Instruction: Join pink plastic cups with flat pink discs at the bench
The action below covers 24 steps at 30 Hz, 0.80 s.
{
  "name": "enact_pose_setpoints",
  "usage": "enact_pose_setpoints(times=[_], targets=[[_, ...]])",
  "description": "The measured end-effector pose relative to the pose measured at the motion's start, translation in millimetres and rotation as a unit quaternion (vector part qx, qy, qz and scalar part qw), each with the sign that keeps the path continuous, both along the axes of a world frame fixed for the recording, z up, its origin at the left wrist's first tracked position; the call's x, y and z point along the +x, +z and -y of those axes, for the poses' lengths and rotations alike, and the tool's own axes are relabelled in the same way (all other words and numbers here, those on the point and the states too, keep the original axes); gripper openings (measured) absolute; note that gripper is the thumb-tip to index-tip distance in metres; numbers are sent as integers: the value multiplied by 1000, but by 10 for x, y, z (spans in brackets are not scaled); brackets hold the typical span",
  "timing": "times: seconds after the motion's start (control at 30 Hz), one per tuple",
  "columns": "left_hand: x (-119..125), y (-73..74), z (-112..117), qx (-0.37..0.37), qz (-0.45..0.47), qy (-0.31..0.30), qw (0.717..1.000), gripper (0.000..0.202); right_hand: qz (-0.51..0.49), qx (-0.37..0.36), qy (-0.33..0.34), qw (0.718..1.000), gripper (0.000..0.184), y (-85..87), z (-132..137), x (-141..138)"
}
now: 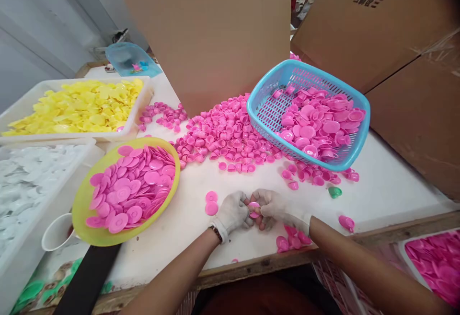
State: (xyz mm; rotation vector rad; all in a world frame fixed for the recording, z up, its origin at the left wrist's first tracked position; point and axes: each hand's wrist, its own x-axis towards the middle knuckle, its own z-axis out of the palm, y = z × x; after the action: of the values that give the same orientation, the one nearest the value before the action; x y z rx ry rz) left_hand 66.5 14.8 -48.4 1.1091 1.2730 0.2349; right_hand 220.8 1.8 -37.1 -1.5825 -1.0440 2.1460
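In white fingertip-less gloves, my left hand (233,213) and my right hand (276,208) meet low over the white table. Their fingers pinch a small pink toy saucer (254,204) between them; whether a cup is joined to it is hidden. Left of my left hand lie two loose pink discs (212,202). Several pink pieces (293,239) lie at the table's front edge, under and beside my right wrist. Beyond both hands spreads a heap of tiny pink toy cups (230,133).
A yellow bowl (81,212) of pink saucers stands at left, beside a white cup (53,238) and bins of yellow pieces (82,106) and white pieces (32,176). A blue basket (345,164) sits at right. Cardboard boxes (215,32) stand behind. One green piece (335,192) lies nearby.
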Motion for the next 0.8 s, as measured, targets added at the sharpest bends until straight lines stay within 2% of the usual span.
enact_pose_setpoints(times=[0.1, 0.17, 0.3, 0.47, 0.57, 0.63, 0.7, 0.8], targets=[[-1, 24, -31, -15, 1, -18, 1000, 18, -37, -12, 26, 999, 29, 10, -48, 37], [-25, 27, -17, -10, 8, -23, 1000, 14, -48, -19, 37, 998, 23, -2, -57, 55], [-60, 9, 53, 62, 9, -28, 998, 18, 28, 11, 16, 999, 6, -51, -24, 2], [-4, 64, 114, 83, -13, -37, 996, 18, 69, 49, 1, 996, 3, -131, 33, -124], [-40, 107, 159, 161, -36, -56, 985, 12, 66, 87, 2, 994, 2, -127, 42, -130], [-147, 129, 166, 237, -44, -53, 969, 12, 62, 118, -7, 991, 6, -44, 23, -74], [-320, 159, 131, 303, -77, -19, 950, 15, 44, 178, -71, 980, 15, 108, -19, 31], [-634, 208, 11, 373, -181, 26, 910, 17, -23, 306, -220, 926, 30, 343, -120, 206]])
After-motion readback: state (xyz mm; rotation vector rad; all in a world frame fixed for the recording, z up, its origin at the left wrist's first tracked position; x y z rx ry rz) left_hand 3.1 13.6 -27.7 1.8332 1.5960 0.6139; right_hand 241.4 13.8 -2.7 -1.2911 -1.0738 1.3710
